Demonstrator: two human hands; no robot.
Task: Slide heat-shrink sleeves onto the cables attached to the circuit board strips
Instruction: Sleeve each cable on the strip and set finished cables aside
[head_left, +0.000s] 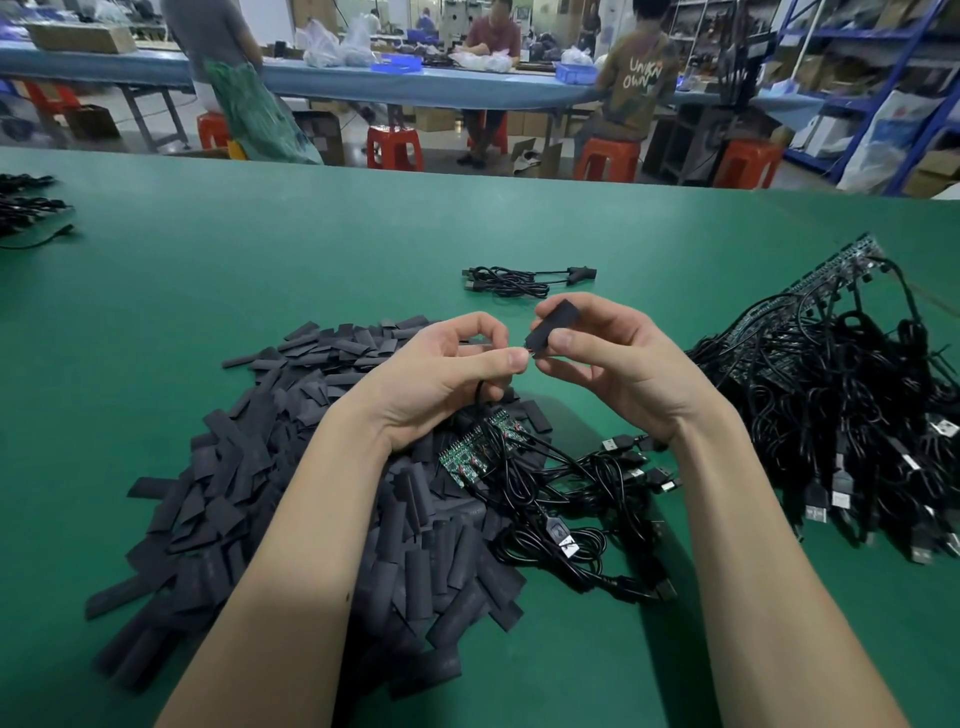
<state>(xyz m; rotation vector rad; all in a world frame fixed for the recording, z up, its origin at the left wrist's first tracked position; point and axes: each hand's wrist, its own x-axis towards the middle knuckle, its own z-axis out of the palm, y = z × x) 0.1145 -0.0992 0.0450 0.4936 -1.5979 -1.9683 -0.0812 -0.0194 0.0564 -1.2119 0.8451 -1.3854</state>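
My right hand (613, 364) pinches a flat black heat-shrink sleeve (551, 325) between thumb and fingers, tilted with its lower end toward my left hand. My left hand (441, 374) pinches the end of a thin black cable (480, 397) at its fingertips, right at the sleeve's lower opening. That cable hangs down to a green circuit board strip (470, 452) lying on the table below my hands, with several more black cables (587, 499) attached. A large heap of loose black sleeves (270, 467) spreads under and left of my left forearm.
A big tangle of boards with USB cables (841, 395) lies at the right. One coiled cable (519, 280) rests on the green table (260, 270) beyond my hands. More black cables (26, 208) sit at the far left edge. People work at benches behind.
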